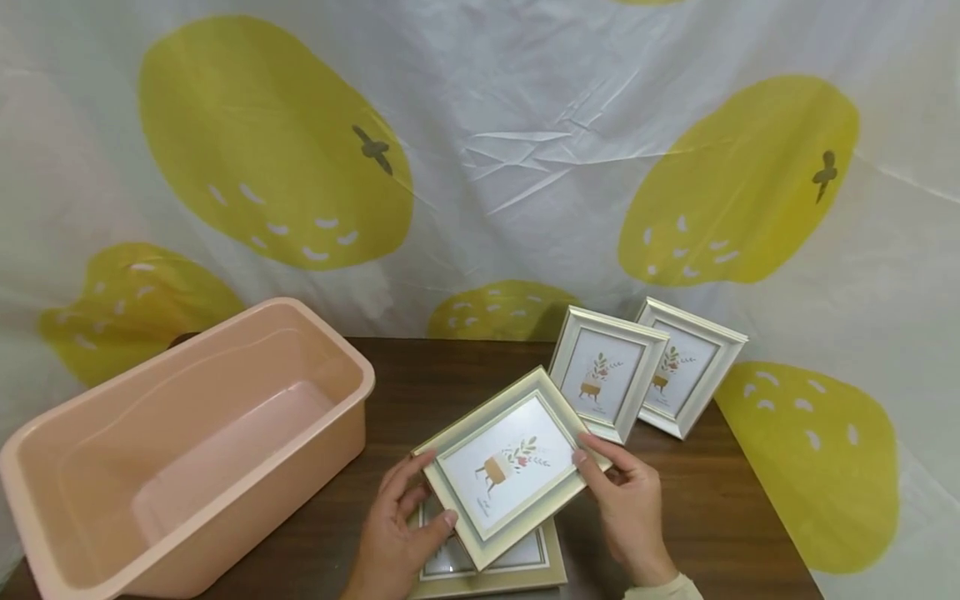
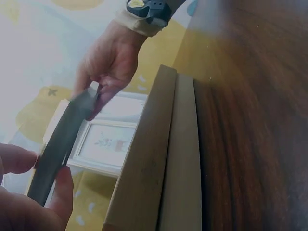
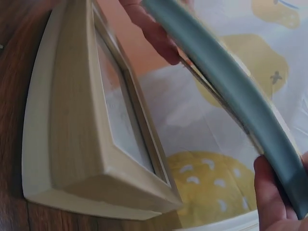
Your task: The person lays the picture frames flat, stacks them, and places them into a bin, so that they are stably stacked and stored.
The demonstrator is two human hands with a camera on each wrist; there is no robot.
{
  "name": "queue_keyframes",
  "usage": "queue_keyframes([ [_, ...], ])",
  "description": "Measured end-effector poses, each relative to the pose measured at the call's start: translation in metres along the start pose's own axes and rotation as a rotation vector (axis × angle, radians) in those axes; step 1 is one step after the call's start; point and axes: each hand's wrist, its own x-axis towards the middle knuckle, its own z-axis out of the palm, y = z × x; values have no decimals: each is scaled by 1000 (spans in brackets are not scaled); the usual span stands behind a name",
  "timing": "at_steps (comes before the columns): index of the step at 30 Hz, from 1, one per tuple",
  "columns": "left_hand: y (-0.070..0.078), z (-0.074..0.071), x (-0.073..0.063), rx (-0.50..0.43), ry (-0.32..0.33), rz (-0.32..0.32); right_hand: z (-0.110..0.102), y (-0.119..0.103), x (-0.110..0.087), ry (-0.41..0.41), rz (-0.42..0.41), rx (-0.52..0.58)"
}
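A cream-gold picture frame (image 1: 513, 462) with a plant print is held tilted between both hands. My left hand (image 1: 399, 529) pinches its left side, thumb on the front near the lower-left corner. At the opposite edge, my right hand (image 1: 630, 510) grips it between thumb and fingers. Its edge looks grey-green in the right wrist view, where the held frame (image 3: 231, 86) is apart from the frames below. Under it, larger picture frames (image 1: 551, 575) lie flat on the table; the left wrist view shows two stacked frames (image 2: 149, 154). The held frame partly covers them in the head view.
A pink plastic bin (image 1: 262, 500) stands at the left of the dark wooden table (image 1: 420, 367). Two pale picture frames stand upright at the back right, the nearer frame (image 1: 558, 350) overlapping the farther frame (image 1: 712, 375). Behind hangs a lemon-patterned cloth (image 1: 510, 225).
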Motion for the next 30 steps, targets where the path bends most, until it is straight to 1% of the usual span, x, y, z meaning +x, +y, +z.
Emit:
queue_keyframes([
  [3,1,-2,1,20,16,0,-2,-1,-2,-40,-41,-69],
  [5,1,-3,1,25,13,14,-3,-2,-2,-81,-71,-95],
  [10,1,-7,1,25,-11,65,-9,-2,-3,-233,-117,-88],
  [13,2,-10,1,35,-26,76,-13,-3,-2,-327,-136,-116],
  [16,3,-14,1,45,-42,74,-16,-2,-1,-401,-159,-146],
  [21,2,-24,2,35,-71,59,-20,1,1,-513,-171,-150],
  [24,0,-31,3,33,-94,25,-20,4,0,-567,-193,-171],
  [26,-1,-35,5,37,-126,3,-21,6,-2,-587,-205,-191],
  [28,-2,-39,7,45,-154,-19,-21,9,-3,-588,-219,-223],
  [30,-3,-42,8,54,-180,-23,-22,11,-4,-587,-212,-246],
])
